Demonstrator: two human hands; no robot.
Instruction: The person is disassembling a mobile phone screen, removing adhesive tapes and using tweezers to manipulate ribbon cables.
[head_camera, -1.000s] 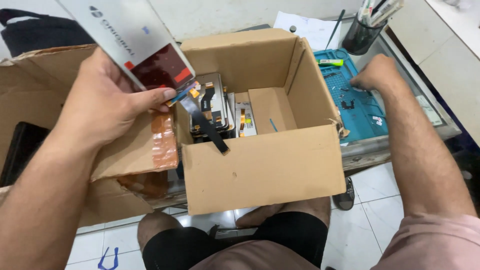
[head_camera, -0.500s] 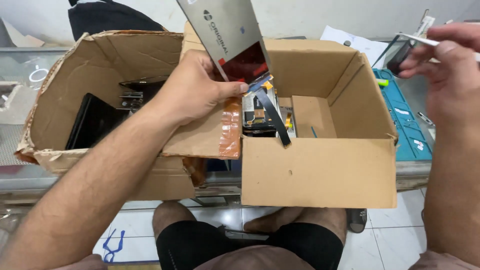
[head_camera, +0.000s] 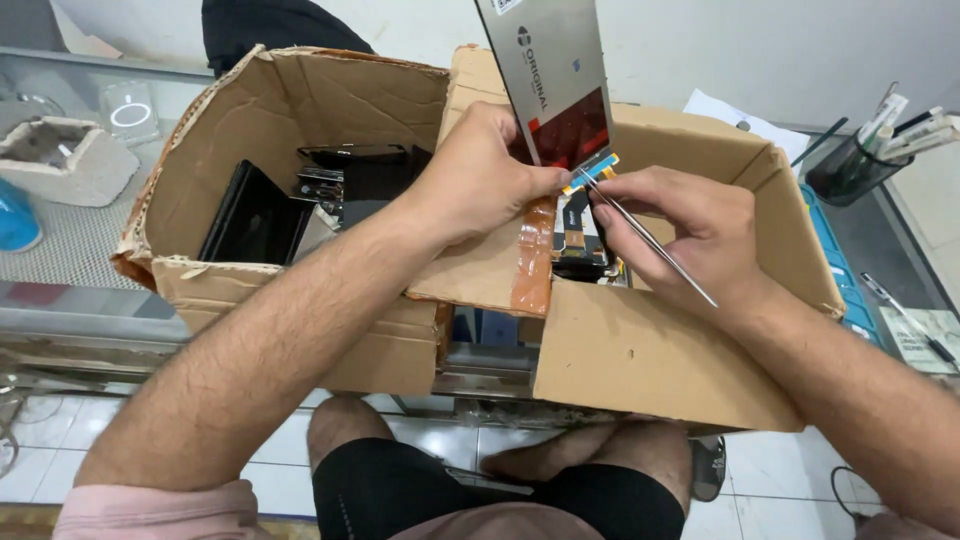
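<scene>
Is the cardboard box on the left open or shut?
Open: the left cardboard box has raised flaps, and dark flat parts show inside.

Phone screen panel (head_camera: 556, 80): smooth, satin grey film over the back, glossy dark red patch low down. Its flex ribbon (head_camera: 594, 172): thin orange plastic, slight sheen.

Tweezers (head_camera: 648, 237): bare polished metal, bright glints along the shaft.

Right cardboard box (head_camera: 640, 350) and left cardboard box (head_camera: 300, 95): matt brown corrugated card, edges torn and fuzzy. Tape strip (head_camera: 533, 260) on the flap: shiny brown plastic, wrinkled.

Dark panels (head_camera: 252, 215) in the left box: glossy black glass or plastic.

Surface (head_camera: 70, 235): glass top, reflective. Floor (head_camera: 400, 440): glazed white tiles, shiny.

Shorts (head_camera: 400, 490): matt black cloth.
</scene>
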